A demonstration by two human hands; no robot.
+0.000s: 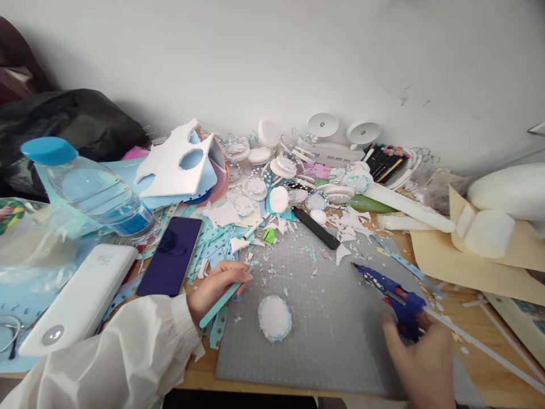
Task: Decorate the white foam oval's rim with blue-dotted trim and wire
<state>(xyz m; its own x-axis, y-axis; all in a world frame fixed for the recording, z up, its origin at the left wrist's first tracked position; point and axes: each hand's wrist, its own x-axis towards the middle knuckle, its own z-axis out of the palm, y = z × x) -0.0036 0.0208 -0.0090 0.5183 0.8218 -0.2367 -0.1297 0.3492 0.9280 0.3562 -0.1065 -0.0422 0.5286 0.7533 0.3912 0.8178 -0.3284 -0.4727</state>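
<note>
My left hand (215, 288) is closed around a thin teal paper strip (222, 301) at the left edge of the grey cutting mat (332, 318). On the mat's right side my right hand (419, 358) grips the handle of a blue glue gun (389, 292), whose nozzle points up and left and rests on the mat. A white foam disc with a blue edge (275, 318) lies on the mat between my hands, touched by neither.
A phone (171, 257), a white power bank (80, 298) and a lying water bottle (91, 190) are at the left. Paper scraps, white discs, a black craft knife (315, 227) and markers (385, 159) crowd the back. Foam blocks (489, 230) lie on tan paper at the right.
</note>
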